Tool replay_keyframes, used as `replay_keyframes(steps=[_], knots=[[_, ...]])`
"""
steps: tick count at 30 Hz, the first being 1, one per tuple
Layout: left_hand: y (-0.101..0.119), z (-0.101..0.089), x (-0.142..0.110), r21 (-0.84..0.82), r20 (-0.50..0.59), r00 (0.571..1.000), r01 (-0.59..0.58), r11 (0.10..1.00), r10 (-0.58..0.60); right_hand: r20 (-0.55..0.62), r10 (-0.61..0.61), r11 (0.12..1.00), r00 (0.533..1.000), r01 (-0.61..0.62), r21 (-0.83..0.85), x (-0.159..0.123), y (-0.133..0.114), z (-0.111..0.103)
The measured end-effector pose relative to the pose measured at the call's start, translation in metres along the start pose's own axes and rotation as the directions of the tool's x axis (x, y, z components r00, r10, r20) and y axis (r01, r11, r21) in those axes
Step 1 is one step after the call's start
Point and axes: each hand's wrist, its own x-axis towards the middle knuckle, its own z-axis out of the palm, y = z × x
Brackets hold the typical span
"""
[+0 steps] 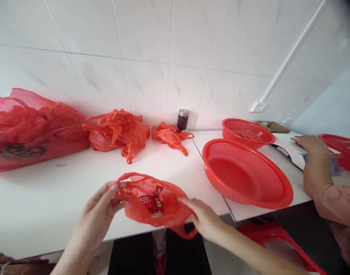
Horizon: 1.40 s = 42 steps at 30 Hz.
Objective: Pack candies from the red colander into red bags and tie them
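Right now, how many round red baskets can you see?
3. The front basket stands right of the held red plastic bag; the back basket is just behind it; the edge basket, partly cut off, is at the far right. Any nested underneath would be hidden.

left hand [100,204]: pinching, wrist [84,233] nearly straight | right hand [204,218]: turned inward, forearm [246,246] slanting
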Motion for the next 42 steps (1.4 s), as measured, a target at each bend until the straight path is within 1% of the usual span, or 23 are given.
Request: replay_keyframes(steps=[2,3,5,7,9,11,12,13,15,16,18,20,23,27,28,30,32,34,36,37,39,41,42], knots=[[0.023,0.006,0.006,-0.044,0.0,0.998,-0.065,0.997,0.065,0.033,0.016,0.978,0.999,-0.023,0.208,0.019,-0.014,-0.038],[0.035,0.008,0.008,-0.042,0.01,0.995,-0.103,0.994,0.103,0.027,0.016,0.964,0.999,-0.023,0.264,0.029,-0.024,-0.06],[0.058,0.013,0.01,-0.003,0.023,0.981,-0.193,0.981,0.193,-0.031,0.059,0.914,0.998,-0.042,0.403,0.048,-0.045,-0.103],[0.075,0.015,0.01,0.102,0.006,0.954,-0.298,0.949,0.299,-0.113,0.091,0.859,0.989,-0.021,0.511,0.063,-0.065,-0.138],[0.085,0.016,0.011,0.323,0.075,0.947,-0.321,0.89,0.314,0.01,0.082,0.881,0.997,-0.077,0.467,0.073,-0.081,-0.162],[0.09,0.015,0.012,0.559,0.191,0.96,-0.279,0.781,0.206,0.177,0.074,0.927,0.981,-0.133,0.351,0.081,-0.092,-0.179],[0.092,0.014,0.014,0.619,0.217,0.962,-0.267,0.738,0.166,0.211,0.069,0.942,0.975,-0.133,0.307,0.085,-0.096,-0.186],[0.093,0.012,0.016,0.633,0.218,0.963,-0.264,0.727,0.16,0.197,0.056,0.953,0.979,-0.112,0.283,0.088,-0.1,-0.193],[0.096,0.01,0.019,0.57,0.171,0.96,-0.281,0.772,0.223,0.122,0.021,0.973,0.992,-0.048,0.225,0.096,-0.106,-0.208],[0.098,0.01,0.02,0.52,0.173,0.956,-0.295,0.802,0.239,0.114,0.007,0.985,0.994,-0.026,0.171,0.099,-0.108,-0.215],[0.102,0.013,0.02,0.396,0.265,0.935,-0.329,0.857,0.236,0.14,-0.023,0.999,0.99,0.016,0.05,0.106,-0.113,-0.229],[0.108,0.02,0.019,0.24,0.364,0.895,-0.357,0.903,0.257,0.139,-0.088,0.996,0.986,0.09,-0.01,0.112,-0.117,-0.238],[0.114,0.033,0.017,0.059,0.409,0.86,-0.357,0.932,0.304,0.113,-0.182,0.979,0.977,0.191,-0.069,0.118,-0.124,-0.245],[0.118,0.046,0.015,-0.012,0.491,0.822,-0.325,0.946,0.289,0.111,-0.213,0.971,0.971,0.223,-0.086,0.126,-0.138,-0.248],[0.119,0.049,0.015,0.022,0.515,0.813,-0.331,0.943,0.273,0.096,-0.224,0.97,0.97,0.231,-0.073,0.127,-0.143,-0.247],[0.121,0.057,0.017,0.17,0.575,0.792,-0.36,0.917,0.204,0.081,-0.25,0.965,0.965,0.255,-0.059,0.131,-0.157,-0.241],[0.123,0.068,0.021,0.357,0.629,0.774,-0.372,0.857,0.074,0.097,-0.295,0.954,0.95,0.299,-0.025,0.136,-0.175,-0.227],[0.124,0.081,0.026,0.483,0.667,0.743,-0.379,0.789,-0.051,0.12,-0.374,0.927,0.919,0.37,0.059,0.141,-0.193,-0.207],[0.123,0.093,0.031,0.532,0.679,0.727,-0.388,0.752,-0.106,0.104,-0.477,0.874,0.873,0.459,0.157,0.146,-0.209,-0.186],[0.122,0.097,0.033,0.536,0.674,0.731,-0.382,0.753,-0.108,0.07,-0.521,0.844,0.851,0.5,0.195,0.149,-0.214,-0.176],[0.12,0.1,0.037,0.529,0.624,0.776,-0.331,0.782,-0.093,-0.056,-0.569,0.796,0.821,0.566,0.215,0.155,-0.216,-0.162],[0.119,0.097,0.041,0.508,0.541,0.836,-0.241,0.827,-0.089,-0.201,-0.549,0.796,0.811,0.581,0.17,0.16,-0.206,-0.154],[0.118,0.094,0.042,0.493,0.51,0.855,-0.201,0.847,-0.094,-0.228,-0.528,0.811,0.818,0.565,0.153,0.163,-0.197,-0.151]])
